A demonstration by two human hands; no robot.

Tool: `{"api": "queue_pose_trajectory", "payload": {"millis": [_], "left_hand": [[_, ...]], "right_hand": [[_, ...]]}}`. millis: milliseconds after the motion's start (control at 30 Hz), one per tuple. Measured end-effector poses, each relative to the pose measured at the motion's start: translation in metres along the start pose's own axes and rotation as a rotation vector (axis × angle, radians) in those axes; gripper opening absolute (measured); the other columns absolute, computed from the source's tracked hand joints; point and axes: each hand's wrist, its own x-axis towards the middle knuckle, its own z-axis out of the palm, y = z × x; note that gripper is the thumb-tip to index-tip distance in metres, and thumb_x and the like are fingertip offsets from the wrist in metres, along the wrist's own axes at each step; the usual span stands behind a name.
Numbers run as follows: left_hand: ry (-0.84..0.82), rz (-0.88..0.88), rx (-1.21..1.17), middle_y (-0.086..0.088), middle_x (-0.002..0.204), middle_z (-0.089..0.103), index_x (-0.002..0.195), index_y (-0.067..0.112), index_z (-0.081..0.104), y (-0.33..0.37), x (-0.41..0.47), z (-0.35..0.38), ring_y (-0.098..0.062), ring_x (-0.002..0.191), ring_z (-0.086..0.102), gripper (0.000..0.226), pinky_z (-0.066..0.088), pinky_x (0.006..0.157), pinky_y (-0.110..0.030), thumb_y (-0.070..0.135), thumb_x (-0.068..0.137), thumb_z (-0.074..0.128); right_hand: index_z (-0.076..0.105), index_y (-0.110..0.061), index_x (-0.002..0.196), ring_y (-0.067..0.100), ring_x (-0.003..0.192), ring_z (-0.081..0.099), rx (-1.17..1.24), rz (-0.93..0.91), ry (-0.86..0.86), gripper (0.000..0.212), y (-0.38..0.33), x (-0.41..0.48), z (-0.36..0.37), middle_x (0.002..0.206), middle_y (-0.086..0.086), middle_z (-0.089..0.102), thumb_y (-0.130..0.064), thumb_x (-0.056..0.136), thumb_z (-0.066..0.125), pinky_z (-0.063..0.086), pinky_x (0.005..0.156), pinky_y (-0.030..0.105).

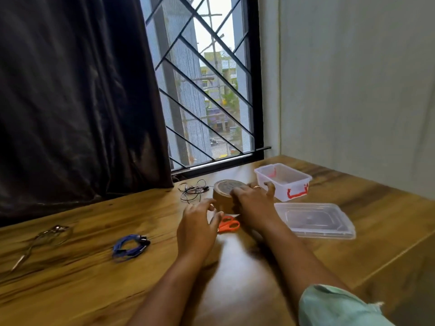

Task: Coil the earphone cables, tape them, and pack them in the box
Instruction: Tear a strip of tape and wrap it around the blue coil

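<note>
From the head view, your right hand point(253, 198) is clamped over the brown tape roll point(224, 192), fingers draped across its top and far side. Your left hand point(197, 222) sits just beside the roll's near wall with fingers curled; the blur hides whether it pinches a tape end, so I cannot tell.

The blue earphone coil point(130, 245) lies on the counter point(94, 290), well apart from both hands on your left. The black earphone cable point(194, 190) is loose and uncoiled just left of the roll, and a grey earphone cable point(44, 238) lies at the far left. The box point(282, 182) stands open just beyond your right hand, its lid point(314, 218) beside it.

Risks: the tape end could fold back on itself if you peel it without steadying the roll. The orange scissors point(229, 225) lie partly under your left hand (easy to knock). The blue coil looks untaped, so a nudge may spring it loose.

The blue coil's long axis runs left to right, rising slightly toward the right, where the dark tips sit. The roll lies flat, core facing up.
</note>
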Motion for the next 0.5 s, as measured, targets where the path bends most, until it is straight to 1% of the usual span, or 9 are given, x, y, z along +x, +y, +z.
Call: {"api": "queue_pose_trajectory", "payload": {"millis": [100,200,300,433,500], "left_hand": [[-0.002,-0.085,-0.021,0.008,0.099,0.062,0.105,0.036,0.062,-0.02,0.012,0.003,-0.012,0.098,0.054,0.029,0.046,0.071,-0.028,0.045,0.078,0.068],[0.027,-0.102,-0.042,0.01,0.095,0.062,0.098,0.034,0.063,-0.03,0.017,0.002,-0.01,0.094,0.054,0.029,0.049,0.071,-0.031,0.05,0.074,0.07],[0.071,-0.08,-0.075,0.013,0.09,0.061,0.091,0.033,0.061,-0.027,0.016,0.0,-0.009,0.089,0.054,0.018,0.048,0.067,-0.031,0.042,0.078,0.07],[0.072,-0.083,-0.098,0.01,0.084,0.063,0.086,0.033,0.063,-0.031,0.016,0.0,-0.012,0.081,0.057,0.002,0.049,0.062,-0.032,0.033,0.085,0.065],[0.048,-0.113,-0.128,0.01,0.082,0.066,0.084,0.033,0.066,-0.036,0.018,0.001,-0.012,0.077,0.06,0.004,0.051,0.062,-0.034,0.029,0.086,0.064]], "right_hand": [[0.053,-0.032,0.122,0.015,0.126,0.043,0.092,-0.058,0.022,0.029,-0.012,0.001,-0.002,0.133,-0.009,0.054,-0.032,0.093,0.05,0.009,0.101,0.042],[0.051,-0.031,0.127,0.013,0.125,0.047,0.166,-0.092,0.035,0.032,-0.018,0.001,-0.002,0.136,-0.008,0.052,-0.03,0.095,0.048,0.007,0.101,0.037],[0.052,-0.03,0.127,0.013,0.122,0.05,0.219,-0.102,0.027,0.032,-0.019,0.001,-0.001,0.135,-0.008,0.053,-0.03,0.095,0.049,0.009,0.101,0.036],[0.055,-0.03,0.125,0.014,0.118,0.052,0.22,-0.121,0.02,0.031,-0.021,-0.001,0.001,0.132,-0.009,0.055,-0.034,0.095,0.051,0.012,0.1,0.037],[0.055,-0.031,0.126,0.015,0.118,0.053,0.199,-0.12,0.031,0.031,-0.021,-0.002,0.001,0.132,-0.008,0.056,-0.034,0.094,0.051,0.012,0.098,0.037]]}}
